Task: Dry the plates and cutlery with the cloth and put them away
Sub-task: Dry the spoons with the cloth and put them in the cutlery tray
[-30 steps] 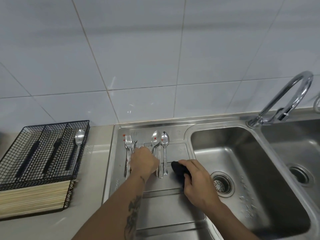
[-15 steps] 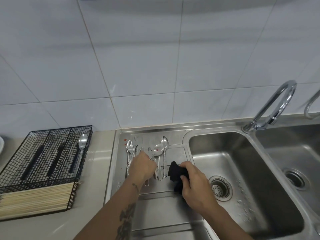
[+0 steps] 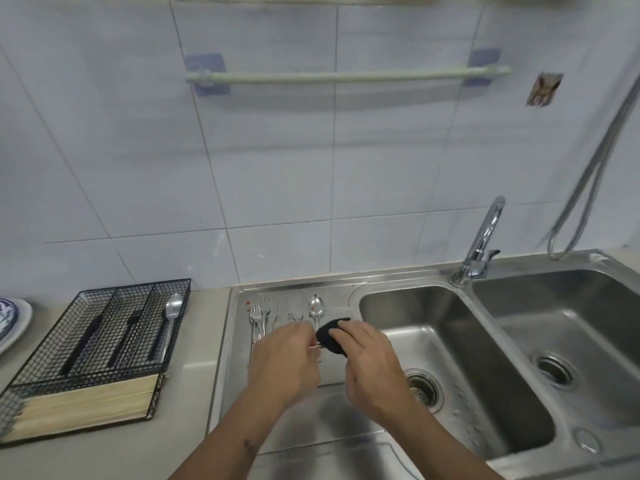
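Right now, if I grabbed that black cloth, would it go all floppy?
Probably yes. The black cloth is bunched into a soft wad under the right hand, so it likely bends and droops. It looks light for its size. It seems unlikely to roll or slip on the metal draining board.

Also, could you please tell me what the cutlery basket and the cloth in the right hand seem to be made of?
The cutlery basket looks like black coated wire mesh: an open grid of thin rods, matt. The cloth, gripped in the right hand, seems soft dark fabric, bunched and unreflective; its weave is too blurred to tell.
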`<control>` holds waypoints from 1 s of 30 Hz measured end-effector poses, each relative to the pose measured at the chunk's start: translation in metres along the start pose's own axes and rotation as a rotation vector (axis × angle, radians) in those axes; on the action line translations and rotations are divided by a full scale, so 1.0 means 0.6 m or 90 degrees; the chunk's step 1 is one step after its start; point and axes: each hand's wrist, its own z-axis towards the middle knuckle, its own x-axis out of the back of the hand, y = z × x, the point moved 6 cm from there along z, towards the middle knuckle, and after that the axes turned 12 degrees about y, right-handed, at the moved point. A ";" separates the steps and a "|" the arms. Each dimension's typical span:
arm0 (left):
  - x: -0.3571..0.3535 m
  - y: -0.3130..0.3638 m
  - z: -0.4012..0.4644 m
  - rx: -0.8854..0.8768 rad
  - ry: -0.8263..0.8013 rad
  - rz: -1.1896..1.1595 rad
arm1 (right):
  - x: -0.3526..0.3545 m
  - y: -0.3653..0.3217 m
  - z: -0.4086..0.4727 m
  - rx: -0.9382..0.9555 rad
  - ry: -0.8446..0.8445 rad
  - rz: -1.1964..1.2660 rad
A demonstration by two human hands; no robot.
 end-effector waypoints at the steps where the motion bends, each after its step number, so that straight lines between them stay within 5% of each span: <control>1: 0.007 0.005 -0.005 -0.004 0.005 0.001 | 0.005 0.007 -0.006 -0.009 0.002 -0.016; 9: 0.043 0.048 -0.022 -0.009 0.047 -0.044 | 0.053 0.014 -0.025 -0.037 0.017 -0.079; 12: 0.044 0.066 -0.030 -0.014 0.039 -0.050 | 0.081 0.044 -0.024 -0.146 0.027 -0.110; 17: 0.055 0.084 -0.035 -0.005 0.049 -0.060 | 0.093 0.014 -0.031 -0.042 -0.001 -0.109; 23: 0.043 0.071 -0.056 0.045 -0.032 -0.081 | 0.159 0.077 -0.036 -0.311 0.055 -0.079; 30: 0.049 0.078 -0.051 0.026 -0.005 -0.089 | 0.137 -0.011 -0.046 -0.061 0.049 -0.081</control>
